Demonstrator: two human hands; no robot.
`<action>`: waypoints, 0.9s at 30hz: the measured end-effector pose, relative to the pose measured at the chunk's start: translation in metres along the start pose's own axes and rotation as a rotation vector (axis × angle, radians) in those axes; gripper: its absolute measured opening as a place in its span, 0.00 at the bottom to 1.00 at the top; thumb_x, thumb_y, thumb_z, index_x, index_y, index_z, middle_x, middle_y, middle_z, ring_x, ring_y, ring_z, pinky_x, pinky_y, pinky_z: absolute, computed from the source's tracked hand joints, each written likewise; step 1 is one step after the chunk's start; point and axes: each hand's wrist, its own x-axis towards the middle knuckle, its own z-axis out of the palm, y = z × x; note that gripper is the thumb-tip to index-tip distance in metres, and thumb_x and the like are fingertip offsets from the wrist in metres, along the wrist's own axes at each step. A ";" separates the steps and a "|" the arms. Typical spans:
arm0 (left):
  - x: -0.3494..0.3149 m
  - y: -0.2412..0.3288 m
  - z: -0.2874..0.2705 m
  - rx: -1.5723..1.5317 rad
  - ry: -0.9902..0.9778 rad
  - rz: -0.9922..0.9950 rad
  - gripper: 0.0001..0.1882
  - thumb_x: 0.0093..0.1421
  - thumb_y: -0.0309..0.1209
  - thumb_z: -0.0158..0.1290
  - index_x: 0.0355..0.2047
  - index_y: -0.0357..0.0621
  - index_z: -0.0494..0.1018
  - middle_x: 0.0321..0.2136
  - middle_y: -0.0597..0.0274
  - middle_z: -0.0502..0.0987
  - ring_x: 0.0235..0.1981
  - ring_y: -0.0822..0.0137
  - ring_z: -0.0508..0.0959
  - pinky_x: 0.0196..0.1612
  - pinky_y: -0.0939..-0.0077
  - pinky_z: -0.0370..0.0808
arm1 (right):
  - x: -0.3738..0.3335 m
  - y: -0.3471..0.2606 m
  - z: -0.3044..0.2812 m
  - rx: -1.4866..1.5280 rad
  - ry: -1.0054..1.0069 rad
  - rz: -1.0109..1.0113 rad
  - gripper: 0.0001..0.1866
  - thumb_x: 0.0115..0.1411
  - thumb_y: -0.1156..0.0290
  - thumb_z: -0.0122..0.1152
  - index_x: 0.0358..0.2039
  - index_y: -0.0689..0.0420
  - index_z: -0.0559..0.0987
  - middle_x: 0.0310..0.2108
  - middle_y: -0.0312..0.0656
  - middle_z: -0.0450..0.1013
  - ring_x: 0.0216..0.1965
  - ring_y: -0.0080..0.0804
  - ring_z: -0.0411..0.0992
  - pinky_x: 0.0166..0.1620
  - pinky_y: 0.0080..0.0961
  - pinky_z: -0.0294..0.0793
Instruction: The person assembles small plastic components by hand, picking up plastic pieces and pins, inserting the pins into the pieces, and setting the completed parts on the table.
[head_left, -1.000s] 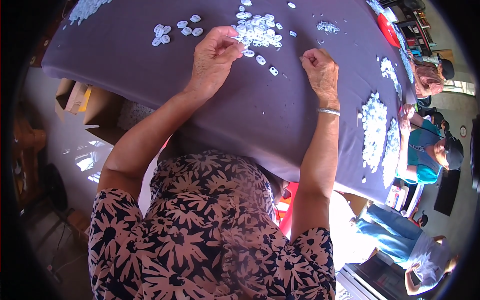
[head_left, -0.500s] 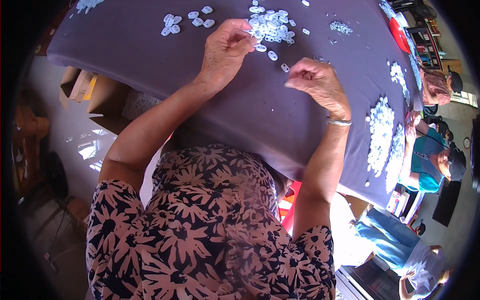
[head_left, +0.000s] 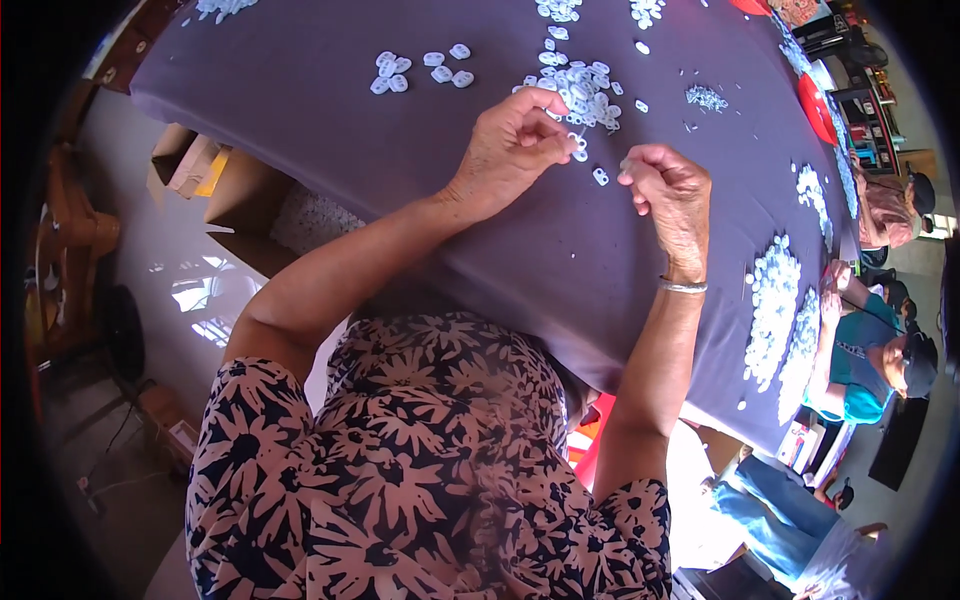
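My fingers on the left hand (head_left: 505, 152) are clamped on a small white piece (head_left: 579, 143), gripped by its edge between thumb and forefinger, probably so that most of it sticks out toward my other side. On the right hand (head_left: 675, 195), thumb and forefinger are drawn together near a loose white oval (head_left: 600, 176); whether they pinch anything I cannot tell.

In the head view, the held piece is just above the desk (head_left: 550, 290), at the near side of a heap of white ovals (head_left: 590, 88). I judge the heap is placed there to be within easy reach of my left. Farther right lies a scatter of thin silvery bits (head_left: 707, 98), apart from the ovals, perhaps so the two kinds don't mix. Left of the heap sit two small clusters, one on the left (head_left: 390, 72) and a looser one (head_left: 448, 66) beside it.

Below the desk's left edge, a cardboard box (head_left: 238, 192) gapes with many whitish bits (head_left: 312, 218) inside, too small to make out. At the far right, a red container (head_left: 817, 108) shows; its contents I can't see.
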 end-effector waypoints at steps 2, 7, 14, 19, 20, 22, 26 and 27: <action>0.000 0.000 0.001 -0.019 -0.018 -0.010 0.14 0.55 0.20 0.55 0.40 0.40 0.65 0.26 0.63 0.75 0.27 0.79 0.74 0.30 0.86 0.71 | 0.002 0.000 0.008 0.098 0.084 -0.016 0.04 0.54 0.80 0.55 0.28 0.60 0.78 0.20 0.32 0.71 0.17 0.11 0.62 0.20 0.10 0.61; 0.000 -0.002 -0.004 0.044 -0.065 -0.065 0.14 0.57 0.23 0.55 0.43 0.44 0.67 0.28 0.67 0.74 0.31 0.77 0.74 0.34 0.83 0.71 | 0.008 0.019 0.000 -0.066 0.090 -0.077 0.03 0.53 0.79 0.56 0.26 0.60 0.78 0.20 0.31 0.70 0.18 0.12 0.61 0.20 0.12 0.60; 0.002 -0.002 -0.008 0.094 -0.020 -0.070 0.11 0.58 0.24 0.54 0.41 0.45 0.68 0.28 0.67 0.73 0.30 0.78 0.73 0.32 0.83 0.70 | 0.009 0.022 -0.019 -0.733 0.053 -0.021 0.02 0.51 0.79 0.58 0.27 0.62 0.76 0.19 0.29 0.69 0.20 0.12 0.63 0.23 0.13 0.63; 0.002 -0.002 -0.007 0.129 -0.007 -0.086 0.10 0.58 0.24 0.53 0.41 0.46 0.69 0.29 0.67 0.73 0.30 0.77 0.73 0.32 0.83 0.70 | 0.009 0.022 -0.010 -0.426 0.099 -0.174 0.04 0.51 0.80 0.61 0.28 0.62 0.77 0.21 0.30 0.70 0.22 0.12 0.64 0.27 0.13 0.66; 0.002 -0.001 -0.006 0.129 -0.007 -0.089 0.10 0.58 0.24 0.53 0.41 0.46 0.69 0.29 0.67 0.73 0.30 0.77 0.73 0.32 0.83 0.70 | 0.008 0.022 -0.009 -0.357 0.075 -0.181 0.05 0.50 0.80 0.62 0.29 0.62 0.77 0.22 0.30 0.71 0.23 0.12 0.64 0.28 0.13 0.67; 0.001 0.000 -0.006 0.148 -0.003 -0.087 0.11 0.58 0.24 0.53 0.41 0.46 0.69 0.29 0.67 0.73 0.30 0.77 0.73 0.32 0.82 0.70 | 0.009 0.024 -0.009 -0.328 0.034 -0.207 0.05 0.50 0.80 0.63 0.29 0.61 0.77 0.23 0.29 0.70 0.23 0.12 0.65 0.28 0.13 0.67; 0.001 0.001 -0.006 0.140 0.013 -0.084 0.11 0.58 0.24 0.53 0.41 0.46 0.68 0.29 0.67 0.74 0.30 0.77 0.73 0.32 0.82 0.71 | 0.008 0.022 -0.004 -0.391 -0.047 -0.248 0.06 0.49 0.79 0.66 0.28 0.61 0.78 0.23 0.30 0.70 0.23 0.14 0.65 0.28 0.13 0.66; 0.001 0.001 -0.006 0.129 0.023 -0.082 0.11 0.58 0.24 0.53 0.41 0.45 0.68 0.29 0.66 0.74 0.30 0.77 0.73 0.32 0.82 0.71 | 0.007 0.020 -0.002 -0.390 -0.049 -0.249 0.06 0.49 0.79 0.66 0.28 0.61 0.78 0.23 0.30 0.70 0.23 0.14 0.65 0.28 0.13 0.66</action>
